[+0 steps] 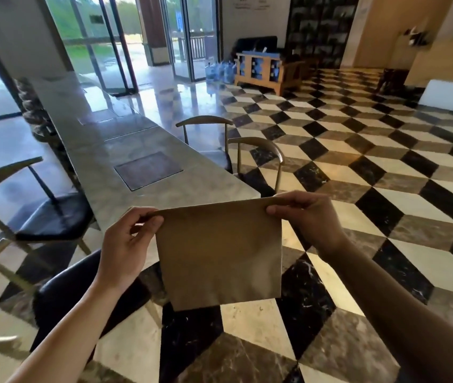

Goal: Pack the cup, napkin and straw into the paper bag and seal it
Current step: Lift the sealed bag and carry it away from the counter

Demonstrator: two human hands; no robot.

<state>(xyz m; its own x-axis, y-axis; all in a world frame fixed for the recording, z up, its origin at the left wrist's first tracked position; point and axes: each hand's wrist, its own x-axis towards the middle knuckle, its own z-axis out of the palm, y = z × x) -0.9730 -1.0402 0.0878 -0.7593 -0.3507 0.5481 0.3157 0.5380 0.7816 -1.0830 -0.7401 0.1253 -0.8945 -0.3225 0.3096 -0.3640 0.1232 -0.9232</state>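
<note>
A flat brown paper bag (219, 252) hangs in the air in front of me, above the floor just off the end of the marble table. My left hand (125, 244) pinches its top left corner. My right hand (308, 219) pinches its top right corner, so the top edge is stretched level between them. The bag looks flat and its top edge looks folded over. No cup, napkin or straw is in view.
A long marble table (125, 150) runs away from me at left, with a dark square inset (148, 170). Black-seated chairs (45, 214) stand on both sides of it. A checkered marble floor (358, 167) spreads to the right. Water bottles and a wooden bench (264, 67) stand by the far glass doors.
</note>
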